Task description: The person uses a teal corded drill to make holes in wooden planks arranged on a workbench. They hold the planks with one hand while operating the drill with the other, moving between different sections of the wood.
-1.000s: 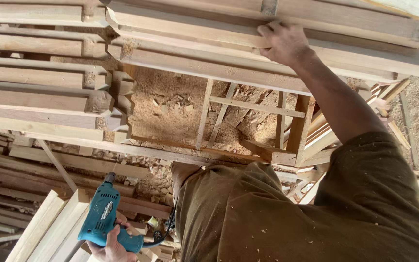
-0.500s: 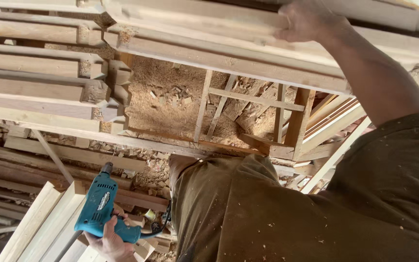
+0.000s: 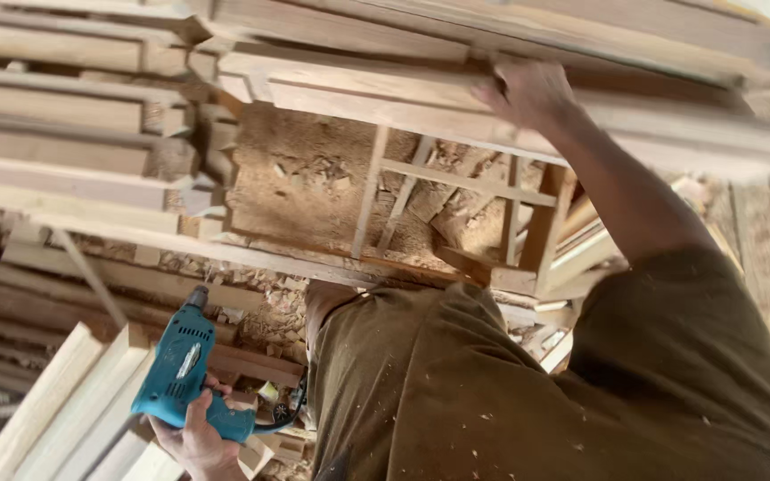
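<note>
One teal power drill [image 3: 180,370] sits in the left hand [image 3: 196,438]. One wooden frame [image 3: 456,205] lies just below the right hand [image 3: 528,93]. Two hands show; planks too many to count.

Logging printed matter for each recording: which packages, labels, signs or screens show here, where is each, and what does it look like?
Label: a small pale, elongated plate on the side of the teal plastic electric drill, low on the left, held in the left hand; its print is too small to make out.
Packages, signs, screens: none in view, only stacked pale wooden boards and the wooden slatted frame under the right hand.
</note>
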`<state>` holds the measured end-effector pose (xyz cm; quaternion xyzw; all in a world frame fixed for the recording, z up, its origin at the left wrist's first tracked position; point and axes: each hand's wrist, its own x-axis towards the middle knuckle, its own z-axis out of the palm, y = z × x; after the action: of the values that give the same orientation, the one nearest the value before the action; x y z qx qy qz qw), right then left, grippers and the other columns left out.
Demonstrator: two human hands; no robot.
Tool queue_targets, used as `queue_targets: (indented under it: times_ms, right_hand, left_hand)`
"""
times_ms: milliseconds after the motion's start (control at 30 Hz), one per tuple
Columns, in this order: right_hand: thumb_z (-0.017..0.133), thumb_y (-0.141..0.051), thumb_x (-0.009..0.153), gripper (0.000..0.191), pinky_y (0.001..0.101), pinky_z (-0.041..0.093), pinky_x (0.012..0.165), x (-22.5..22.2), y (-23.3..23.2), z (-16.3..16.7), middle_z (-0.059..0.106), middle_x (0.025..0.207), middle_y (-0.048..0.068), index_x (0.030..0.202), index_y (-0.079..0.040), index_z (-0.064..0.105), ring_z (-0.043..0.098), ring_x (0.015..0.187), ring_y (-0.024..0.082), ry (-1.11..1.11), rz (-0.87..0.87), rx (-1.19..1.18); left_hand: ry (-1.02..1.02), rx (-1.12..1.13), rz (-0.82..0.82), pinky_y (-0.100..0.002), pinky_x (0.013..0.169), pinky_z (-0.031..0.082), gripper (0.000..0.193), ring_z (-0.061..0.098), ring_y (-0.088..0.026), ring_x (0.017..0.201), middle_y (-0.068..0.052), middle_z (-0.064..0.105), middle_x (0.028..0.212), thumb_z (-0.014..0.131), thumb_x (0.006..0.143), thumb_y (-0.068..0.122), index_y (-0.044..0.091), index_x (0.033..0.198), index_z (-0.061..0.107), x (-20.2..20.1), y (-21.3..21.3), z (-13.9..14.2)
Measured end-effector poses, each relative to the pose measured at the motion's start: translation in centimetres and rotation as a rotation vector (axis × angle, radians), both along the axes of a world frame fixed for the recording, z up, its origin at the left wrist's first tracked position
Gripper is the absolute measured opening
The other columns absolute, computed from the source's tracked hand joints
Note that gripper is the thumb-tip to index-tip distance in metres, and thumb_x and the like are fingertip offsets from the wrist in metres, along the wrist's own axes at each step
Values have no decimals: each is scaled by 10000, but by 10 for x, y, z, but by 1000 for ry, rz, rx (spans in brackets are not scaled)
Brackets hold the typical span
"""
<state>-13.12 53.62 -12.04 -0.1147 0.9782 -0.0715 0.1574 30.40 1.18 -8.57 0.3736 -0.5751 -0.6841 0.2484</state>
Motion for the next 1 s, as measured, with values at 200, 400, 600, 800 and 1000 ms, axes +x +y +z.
queue_targets:
  times_ms: [200, 400, 600, 800, 1000]
  right_hand:
    - [245, -758, 952, 772, 306, 445, 328, 97, -15, -8, 620, 560, 3, 754, -98, 593, 546, 405, 75, -231, -111, -116]
    - [432, -642, 1023, 587, 467, 545, 614, 148, -27, -90, 630, 769, 85, 919, -115, 670, 579, 647, 230, -238, -141, -197]
    - [718, -656, 848, 787, 646, 353, 1067, 179, -8, -111, 500, 1368, 223, 1359, -81, 552, 449, 1281, 410, 11, -129, -282]
    - [883, -759, 592, 1264, 699, 308, 1117, 213, -7, -131, 380, 1439, 256, 1497, -47, 363, 373, 1338, 493, 27, -54, -213]
    - [847, -746, 602, 1191, 552, 421, 1086, 224, 3, -155, 462, 1350, 186, 1482, -77, 401, 471, 1251, 374, -172, -59, -143]
  left_hand:
    - [60, 82, -104, -337, 613, 592, 536, 669, -239, 799, -182, 658, 993, 601, 836, -106, 24, 1349, 516, -2, -3, 17]
    - [41, 21, -252, -342, 629, 573, 453, 658, -245, 775, -198, 642, 967, 552, 865, -104, -64, 1314, 500, -30, 1, 27]
    - [74, 106, -321, -338, 567, 590, 621, 650, -225, 719, -181, 639, 989, 567, 843, -94, 29, 1446, 479, -42, 27, 41]
    - [110, 51, -395, -356, 732, 634, 545, 681, -219, 859, -196, 656, 1050, 594, 872, -97, 2, 1401, 506, -48, 48, 50]
    - [64, -27, -537, -368, 731, 620, 571, 693, -242, 856, -203, 660, 1035, 603, 869, -118, 22, 1412, 490, -54, 72, 62]
